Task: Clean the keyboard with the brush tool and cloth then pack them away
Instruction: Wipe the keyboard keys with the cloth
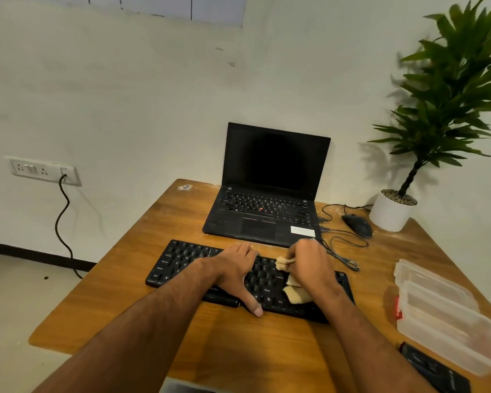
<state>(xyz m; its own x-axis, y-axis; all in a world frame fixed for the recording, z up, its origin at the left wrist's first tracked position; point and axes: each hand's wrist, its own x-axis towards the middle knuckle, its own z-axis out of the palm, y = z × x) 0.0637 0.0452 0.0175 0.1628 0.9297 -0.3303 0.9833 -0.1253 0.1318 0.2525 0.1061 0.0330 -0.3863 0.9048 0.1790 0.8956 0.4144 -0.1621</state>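
Wiping is the step in hand as I read it, head view only: right hand (309, 262) has its fingers curled round a bunched tan cloth (291, 287), which hangs from the grip toward 6 o'clock and rests on the keys at the right half of the black keyboard (182, 262). Left hand (236, 275) lies flat on the keyboard's middle, fingers straight, thumb reaching toward 6 o'clock over the near edge onto the table (119, 307); it grips nothing, just presses to steady. Key relation: keyboard's long axis runs roughly 10 to 4 o'clock across the table, and the unwiped left stretch lies at about 9 to 10 o'clock from the cloth grip, so I judge the next stroke goes that way, and the left hand sits in its path. Right hand is the one on the cloth. A clear plastic box (437, 302) with a red catch lies at 3 o'clock from the hands, well apart, near the right table edge; likely the pack-away spot. Brush tool: cannot pick it out; a dark flat object (434, 370) at 5 o'clock is too blurred to name. Counts: one keyboard, one cloth, one box, one laptop (270, 199) at 12 o'clock, one mouse (357, 225), one potted plant (391, 211), two hands.
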